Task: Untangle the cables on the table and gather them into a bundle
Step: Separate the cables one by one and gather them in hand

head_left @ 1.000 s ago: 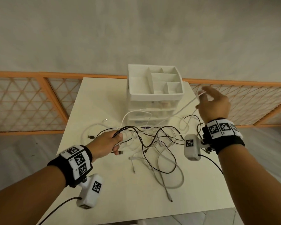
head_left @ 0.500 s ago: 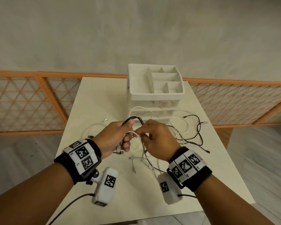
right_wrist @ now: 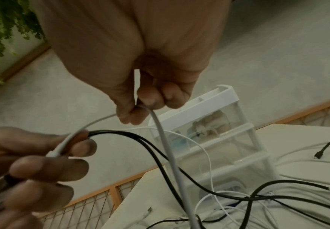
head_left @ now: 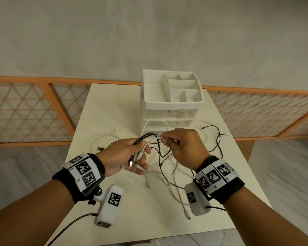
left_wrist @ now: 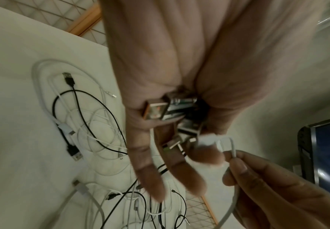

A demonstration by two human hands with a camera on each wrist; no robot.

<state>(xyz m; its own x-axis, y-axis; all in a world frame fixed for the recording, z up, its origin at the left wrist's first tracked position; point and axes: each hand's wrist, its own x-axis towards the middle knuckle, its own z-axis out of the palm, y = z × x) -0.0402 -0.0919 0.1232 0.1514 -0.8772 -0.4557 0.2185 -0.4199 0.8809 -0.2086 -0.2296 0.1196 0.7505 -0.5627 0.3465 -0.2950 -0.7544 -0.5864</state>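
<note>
Black and white cables (head_left: 169, 162) lie tangled on the white table (head_left: 114, 103). My left hand (head_left: 141, 155) is raised above the tangle and grips a bunch of cable ends. Their USB plugs (left_wrist: 168, 110) show against the palm in the left wrist view. Black cables (right_wrist: 121, 134) run out from between its fingers. My right hand (head_left: 164, 139) is just to its right and pinches a white cable (right_wrist: 164, 139) between thumb and fingertips. That cable's short upper end reaches into the left hand, and the rest hangs down to the pile.
A white drawer organizer (head_left: 171, 96) stands at the back of the table, right behind the hands. A loose black cable (head_left: 219, 144) lies to the right and a white loop (head_left: 100, 141) to the left. An orange lattice fence (head_left: 25, 112) runs behind the table.
My right hand has come back from the far right, where it was drawing out a white cable, to beside my left hand. The left hand has lifted slightly with its bunch.
</note>
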